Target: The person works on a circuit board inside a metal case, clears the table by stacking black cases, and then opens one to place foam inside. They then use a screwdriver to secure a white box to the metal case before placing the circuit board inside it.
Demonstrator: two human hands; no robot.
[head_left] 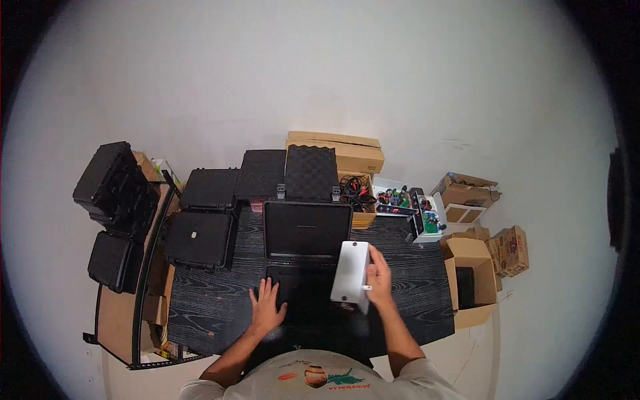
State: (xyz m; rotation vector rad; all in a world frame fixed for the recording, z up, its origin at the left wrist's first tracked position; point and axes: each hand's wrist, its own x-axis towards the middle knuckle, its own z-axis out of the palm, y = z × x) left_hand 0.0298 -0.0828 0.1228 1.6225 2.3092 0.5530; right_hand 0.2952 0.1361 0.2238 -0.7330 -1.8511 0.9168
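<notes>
My right hand grips a white-grey metal box by its right side, above the right part of an open black case. The box has a dark round screw at each end of its face. My left hand lies with fingers spread at the left edge of the case's lower half. The case's lid stands raised behind, its two latches at the top. Dark wavy foam leans behind the lid. The inside of the lower half is too dark to make out.
Black cases stand at the left of the dark wood-grain table, more on a rack at far left. Behind are a cardboard box, cables and open units with circuit boards. An open carton stands right.
</notes>
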